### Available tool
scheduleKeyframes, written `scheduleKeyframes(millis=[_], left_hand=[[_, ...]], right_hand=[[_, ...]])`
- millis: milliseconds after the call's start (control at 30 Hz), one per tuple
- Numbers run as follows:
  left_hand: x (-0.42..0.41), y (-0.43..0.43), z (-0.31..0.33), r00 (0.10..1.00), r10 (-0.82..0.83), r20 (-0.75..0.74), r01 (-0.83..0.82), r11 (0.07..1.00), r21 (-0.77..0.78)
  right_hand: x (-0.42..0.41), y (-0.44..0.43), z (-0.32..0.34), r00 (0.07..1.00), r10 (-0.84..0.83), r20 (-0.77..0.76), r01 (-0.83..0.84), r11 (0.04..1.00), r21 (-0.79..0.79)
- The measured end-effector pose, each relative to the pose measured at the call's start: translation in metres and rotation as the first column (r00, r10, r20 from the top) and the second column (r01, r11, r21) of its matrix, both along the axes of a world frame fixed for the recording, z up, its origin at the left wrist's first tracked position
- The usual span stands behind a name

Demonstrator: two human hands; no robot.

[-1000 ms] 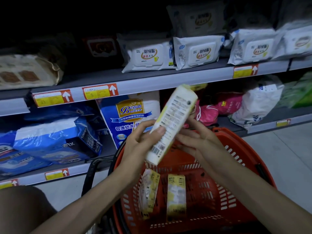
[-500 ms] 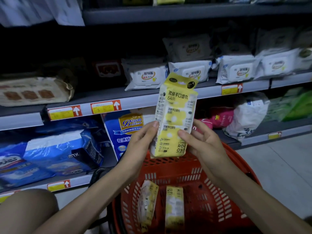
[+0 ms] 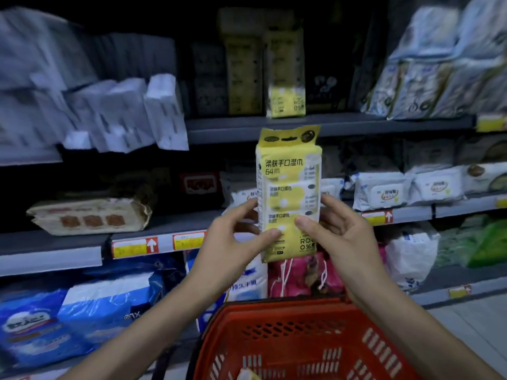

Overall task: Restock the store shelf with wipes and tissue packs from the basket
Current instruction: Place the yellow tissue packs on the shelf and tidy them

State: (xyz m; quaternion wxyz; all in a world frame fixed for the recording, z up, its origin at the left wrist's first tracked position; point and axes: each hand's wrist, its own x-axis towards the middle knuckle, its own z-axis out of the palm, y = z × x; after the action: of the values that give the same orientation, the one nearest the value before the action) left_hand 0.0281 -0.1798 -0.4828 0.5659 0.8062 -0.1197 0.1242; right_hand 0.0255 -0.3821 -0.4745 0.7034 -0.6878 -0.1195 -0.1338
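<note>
step in hand: transfer from basket to shelf. one yellow wipes pack point(image 3: 288, 193) is out of the basket point(image 3: 274, 308) and held upright in the air, front label toward the camera. it sits above the basket's far rim and just below the front edge of the upper shelf point(image 3: 370, 127). not yet shelved.

grip: both hands, low on the pack.
- left hand point(image 3: 233, 248) pinches the lower left edge: thumb flat on the front face, other fingers loosely spread w/ tips at the side.
- right hand point(image 3: 343, 237) mirrors it on the lower right: thumb on the front face, fingers curled round the right edge (tips behind the pack are hidden).

target, as judged: a matching yellow pack point(image 3: 286, 89) stands upright at the front of the upper shelf, directly above the held one. darker look-alike packs stand to its left, too blurred to confirm as the same item. likely slot = beside or in front of the match.

next move calls for: raise the pack clear of the shelf lip, keep it upright w/ label fwd, then slide it in next to the match w/o knocking that one over. the pack is tall, narrow and soft, so it prob. tips easily; seat the base flat before letting go.

progress: approx. early to mid. another pack point(image 3: 247, 375) shows as a corner at the frame's bottom edge inside the basket; other contents are out of view.
</note>
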Motion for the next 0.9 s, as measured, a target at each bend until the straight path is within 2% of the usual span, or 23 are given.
scheduleKeyframes(millis=[133, 267, 433, 633, 900], left_hand=[[0.018, 0.001, 0.054, 0.991, 0.035, 0.131, -0.020, 0.993, -0.113], [0.038, 0.002, 0.106, 0.975, 0.100, 0.200, -0.053, 0.972, -0.228], [0.086, 0.007, 0.151, 0.935, 0.229, 0.269, -0.171, 0.960, -0.220], [0.148, 0.007, 0.173, 0.882, 0.408, 0.235, -0.356, 0.905, -0.232], [0.203, 0.007, 0.165, 0.844, 0.516, 0.148, -0.490, 0.853, -0.177]], right_hand=[[0.021, 0.016, 0.060, 0.993, -0.030, 0.114, 0.030, 1.000, -0.004], [0.047, 0.030, 0.113, 0.985, -0.052, 0.166, 0.050, 0.999, 0.013], [0.101, 0.052, 0.148, 0.963, -0.146, 0.225, 0.156, 0.987, -0.031], [0.165, 0.080, 0.169, 0.904, -0.309, 0.297, 0.373, 0.908, -0.189], [0.198, 0.102, 0.159, 0.895, -0.360, 0.263, 0.440, 0.811, -0.385]])
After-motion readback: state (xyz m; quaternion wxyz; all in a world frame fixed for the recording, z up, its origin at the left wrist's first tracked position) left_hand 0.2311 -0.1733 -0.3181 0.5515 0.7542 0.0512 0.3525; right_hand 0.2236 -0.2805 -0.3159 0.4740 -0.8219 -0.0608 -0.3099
